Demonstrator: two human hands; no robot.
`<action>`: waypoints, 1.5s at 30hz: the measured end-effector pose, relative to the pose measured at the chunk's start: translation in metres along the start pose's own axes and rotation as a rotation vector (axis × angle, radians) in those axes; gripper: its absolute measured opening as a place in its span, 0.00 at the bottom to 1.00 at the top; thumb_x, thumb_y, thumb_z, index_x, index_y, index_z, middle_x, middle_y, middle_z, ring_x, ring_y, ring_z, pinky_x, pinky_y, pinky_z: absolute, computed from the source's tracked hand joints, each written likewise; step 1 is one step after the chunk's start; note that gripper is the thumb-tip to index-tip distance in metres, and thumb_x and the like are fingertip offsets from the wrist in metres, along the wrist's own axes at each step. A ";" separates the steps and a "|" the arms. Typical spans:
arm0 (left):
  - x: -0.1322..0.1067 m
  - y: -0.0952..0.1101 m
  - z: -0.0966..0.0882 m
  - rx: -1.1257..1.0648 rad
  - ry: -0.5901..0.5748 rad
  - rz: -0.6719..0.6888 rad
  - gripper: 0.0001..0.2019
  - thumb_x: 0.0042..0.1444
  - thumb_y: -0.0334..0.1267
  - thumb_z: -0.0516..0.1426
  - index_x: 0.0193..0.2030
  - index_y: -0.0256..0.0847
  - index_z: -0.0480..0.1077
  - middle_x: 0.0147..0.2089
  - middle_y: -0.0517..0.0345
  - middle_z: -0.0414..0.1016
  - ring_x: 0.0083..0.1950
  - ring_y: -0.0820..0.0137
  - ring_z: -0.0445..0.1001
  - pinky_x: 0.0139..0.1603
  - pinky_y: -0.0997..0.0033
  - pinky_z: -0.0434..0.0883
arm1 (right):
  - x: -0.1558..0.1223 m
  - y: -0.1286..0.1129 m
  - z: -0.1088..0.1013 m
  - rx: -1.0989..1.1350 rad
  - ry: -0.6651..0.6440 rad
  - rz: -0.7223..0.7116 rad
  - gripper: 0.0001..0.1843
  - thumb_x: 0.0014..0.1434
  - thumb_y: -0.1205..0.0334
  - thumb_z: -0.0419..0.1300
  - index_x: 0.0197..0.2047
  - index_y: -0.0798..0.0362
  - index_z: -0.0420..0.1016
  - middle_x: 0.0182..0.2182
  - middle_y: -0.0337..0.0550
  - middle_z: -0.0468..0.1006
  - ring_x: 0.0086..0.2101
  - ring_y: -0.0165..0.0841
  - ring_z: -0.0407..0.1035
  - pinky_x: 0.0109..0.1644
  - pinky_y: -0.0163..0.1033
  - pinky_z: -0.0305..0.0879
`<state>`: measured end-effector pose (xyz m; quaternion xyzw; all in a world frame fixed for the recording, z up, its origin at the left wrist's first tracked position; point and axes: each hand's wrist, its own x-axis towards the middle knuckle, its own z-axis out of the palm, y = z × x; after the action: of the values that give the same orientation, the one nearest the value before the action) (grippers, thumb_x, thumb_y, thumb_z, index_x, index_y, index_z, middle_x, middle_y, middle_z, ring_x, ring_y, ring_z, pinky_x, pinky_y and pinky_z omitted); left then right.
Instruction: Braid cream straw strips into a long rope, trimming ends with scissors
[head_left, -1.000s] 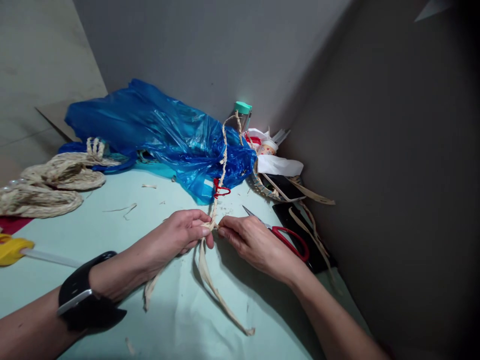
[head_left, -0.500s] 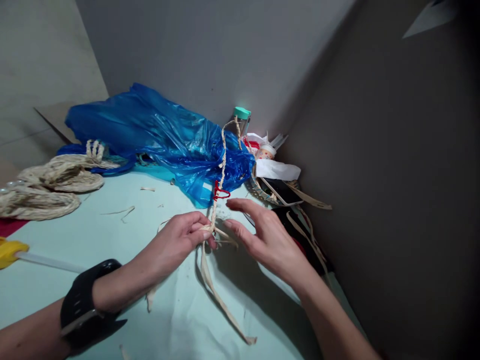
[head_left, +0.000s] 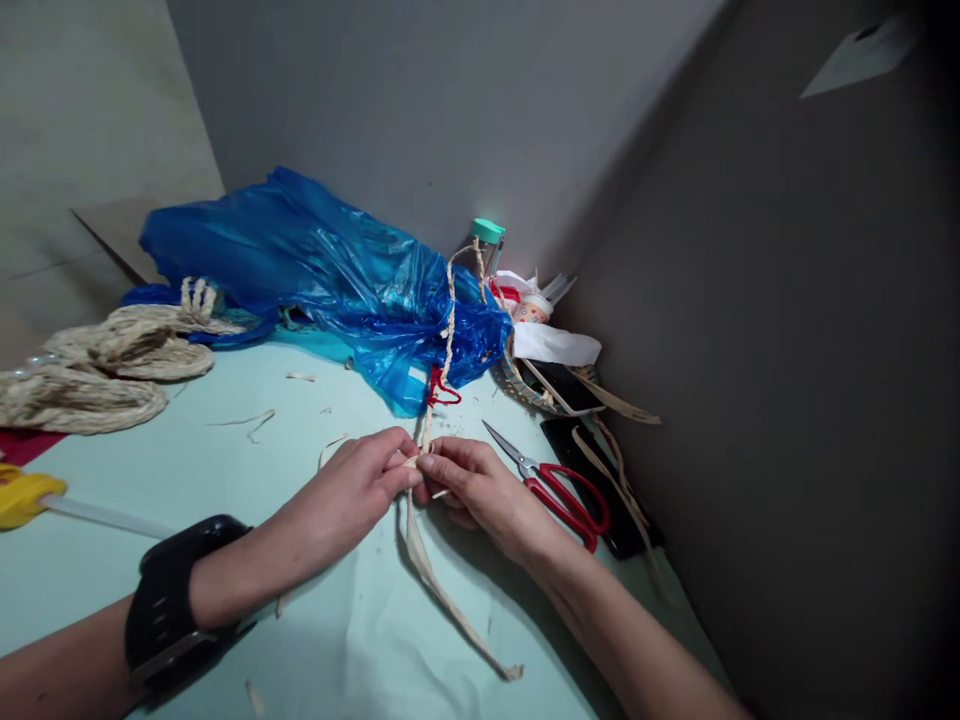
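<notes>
Mid-tabletop [head_left: 337, 650], pale green surface: one straw braid [head_left: 450, 330], near end between my hands, length running toward the far edge across the blue bag, bent over beside the jar. One red tie [head_left: 433, 388], on the braid just beyond my fingers.

Left hand [head_left: 375, 470], mine: thumb and fingers pinched narrow on the braid's near end; black wristband [head_left: 184, 600] at the wrist. Right hand [head_left: 480, 490], mine: fingertips drawn together at the same spot, just touching the left; exact grip partly hidden. One loose straw strand [head_left: 431, 570], trailing from below my hands toward the near edge.

Toward the right edge: one pair of red-handled scissors [head_left: 555, 490], points aimed away from me, handles partly over a flat black item [head_left: 626, 545]. Far edge: one crumpled blue plastic bag [head_left: 300, 260]; one jar with teal lid [head_left: 487, 232]; one white strip [head_left: 557, 343]. Toward the left edge: twisted-straw bundles [head_left: 82, 400]; one yellow-handled tool [head_left: 26, 497] with pale shaft.
</notes>
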<state>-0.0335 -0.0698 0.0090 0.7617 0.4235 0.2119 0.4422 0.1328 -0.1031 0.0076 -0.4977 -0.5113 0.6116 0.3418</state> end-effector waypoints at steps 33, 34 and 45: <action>-0.031 0.006 0.025 0.874 0.064 0.488 0.17 0.56 0.21 0.46 0.40 0.37 0.74 0.32 0.48 0.77 0.32 0.61 0.73 0.32 0.64 0.65 | 0.001 0.005 0.006 0.167 0.148 -0.033 0.16 0.52 0.52 0.67 0.36 0.57 0.81 0.22 0.37 0.72 0.19 0.21 0.51 0.22 0.32 0.42; -0.030 0.008 0.021 0.778 0.085 0.480 0.14 0.58 0.25 0.47 0.36 0.38 0.74 0.31 0.50 0.76 0.32 0.62 0.72 0.33 0.63 0.65 | 0.001 0.003 0.005 0.194 0.162 -0.033 0.16 0.51 0.52 0.68 0.35 0.58 0.81 0.22 0.36 0.72 0.18 0.20 0.49 0.22 0.32 0.41; 0.006 0.002 -0.007 -0.822 -0.213 -0.159 0.13 0.59 0.40 0.58 0.49 0.40 0.70 0.40 0.56 0.75 0.40 0.69 0.72 0.45 0.66 0.68 | -0.004 -0.004 0.001 0.343 0.021 -0.004 0.16 0.49 0.52 0.69 0.28 0.58 0.77 0.20 0.34 0.66 0.18 0.19 0.44 0.22 0.31 0.33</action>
<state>-0.0344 -0.0620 0.0142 0.5049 0.3132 0.2483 0.7651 0.1329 -0.1062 0.0124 -0.4375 -0.3969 0.6838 0.4283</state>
